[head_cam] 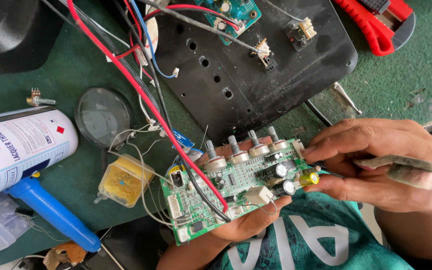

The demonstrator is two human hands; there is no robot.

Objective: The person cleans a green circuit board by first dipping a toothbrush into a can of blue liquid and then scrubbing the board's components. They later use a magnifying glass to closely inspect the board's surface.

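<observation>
Head view, looking down on a green work mat (76, 70). Lower centre of the frame: a green circuit board (226, 192) lies tilted across the left hand (248, 225), whose palm supports it from beneath and whose fingertips curl up at the board's lower edge. Along the board's upper edge stands a row of four knob shafts (241, 150); black cylindrical parts (278, 177) and a small yellow part (308, 178) sit near its right end. A red wire (141, 95) and a black wire (163, 107) run from the upper left down across the board.

Right of centre: the right hand (376, 165) meets the board's right end, thumb and fingertips pinched closely about the yellow part. The same hand carries a worn grey tool (401, 167) lying across its fingers; what kind of tool cannot be told.

Upper centre: a black panel (256, 75) with round holes, bearing a smaller teal board (231, 12) and small switches. Upper right: a red utility knife (371, 22). Left: a white spray can (18, 150), with a blue tool handle (51, 215) below it. Between can and board: a round magnifying glass (103, 117) and a small clear box (123, 180) with yellow contents. A loose knob part (38, 99) lies at the left, above the can.
</observation>
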